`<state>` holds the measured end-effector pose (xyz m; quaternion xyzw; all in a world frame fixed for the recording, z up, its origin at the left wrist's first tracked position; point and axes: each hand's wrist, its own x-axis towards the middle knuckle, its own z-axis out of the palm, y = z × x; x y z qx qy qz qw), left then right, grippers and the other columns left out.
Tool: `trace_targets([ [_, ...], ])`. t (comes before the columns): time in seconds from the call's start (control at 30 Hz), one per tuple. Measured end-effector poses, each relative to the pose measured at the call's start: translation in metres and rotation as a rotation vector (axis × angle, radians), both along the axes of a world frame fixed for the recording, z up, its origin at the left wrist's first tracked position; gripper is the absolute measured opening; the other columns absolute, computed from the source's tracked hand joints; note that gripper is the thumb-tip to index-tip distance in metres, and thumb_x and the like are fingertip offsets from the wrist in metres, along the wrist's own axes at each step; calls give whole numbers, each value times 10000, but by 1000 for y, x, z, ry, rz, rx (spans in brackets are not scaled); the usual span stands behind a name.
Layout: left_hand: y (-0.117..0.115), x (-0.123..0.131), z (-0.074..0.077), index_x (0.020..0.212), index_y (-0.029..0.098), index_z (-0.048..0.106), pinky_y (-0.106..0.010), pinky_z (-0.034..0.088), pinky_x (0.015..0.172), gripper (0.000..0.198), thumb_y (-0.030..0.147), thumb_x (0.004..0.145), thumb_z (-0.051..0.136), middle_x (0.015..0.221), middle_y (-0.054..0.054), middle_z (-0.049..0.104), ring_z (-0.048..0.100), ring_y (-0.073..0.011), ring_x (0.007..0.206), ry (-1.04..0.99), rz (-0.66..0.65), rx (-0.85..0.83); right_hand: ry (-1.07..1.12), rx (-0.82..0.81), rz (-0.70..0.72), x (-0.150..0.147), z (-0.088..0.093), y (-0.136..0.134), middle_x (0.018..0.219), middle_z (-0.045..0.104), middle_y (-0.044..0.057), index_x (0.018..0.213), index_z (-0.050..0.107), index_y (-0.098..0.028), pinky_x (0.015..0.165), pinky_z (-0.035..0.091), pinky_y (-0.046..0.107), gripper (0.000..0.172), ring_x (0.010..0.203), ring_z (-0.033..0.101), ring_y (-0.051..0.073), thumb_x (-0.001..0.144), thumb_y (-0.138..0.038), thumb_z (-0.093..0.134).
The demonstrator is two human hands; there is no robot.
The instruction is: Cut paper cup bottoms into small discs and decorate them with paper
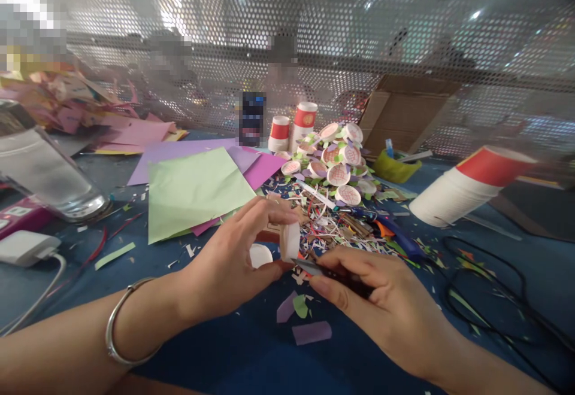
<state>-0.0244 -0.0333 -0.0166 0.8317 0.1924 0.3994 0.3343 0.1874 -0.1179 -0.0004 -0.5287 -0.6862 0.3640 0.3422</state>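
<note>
My left hand (245, 245) pinches a cut-off paper cup bottom (291, 240), a short white ring held on its side between thumb and fingers. In my right hand (366, 290) is a craft knife (344, 278) with a dark handle. Its blade tip touches the lower edge of the cup piece. Another white round piece (260, 255) shows behind my left hand, partly hidden by it. Below the knife lie purple paper scraps (311, 333) and a small green paper leaf (300, 306). A heap of similar cup bottoms (338, 175) with green and purple bits stands beyond my hands.
Paper shreds and a blue-handled tool (404, 240) lie past my right hand. Stacked paper cups (471, 185) lean at right, near a black cable (471, 317). Green paper sheets (197, 191), a water glass (54, 167) and a white charger (29, 248) are left.
</note>
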Motion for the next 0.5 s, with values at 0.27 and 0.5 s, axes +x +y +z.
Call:
trace_targets([
  [0.27, 0, 0, 4, 1228, 202, 578, -280, 611, 975, 434, 196, 842, 777, 1263, -86, 580, 607, -178, 1216, 0, -77, -152, -19, -5, 11, 3, 2, 0, 666, 506, -36, 792, 638, -187, 489, 345, 213, 295, 593, 437, 91, 980, -412, 603],
  [0.5, 4, 0, 0, 1224, 213, 581, -284, 598, 1001, 403, 185, 863, 760, 1259, -67, 574, 609, -163, 1196, -46, -83, -185, 33, -109, 14, 6, 1, 3, 706, 547, -16, 822, 645, -191, 550, 388, 233, 318, 643, 490, 115, 961, -475, 612],
])
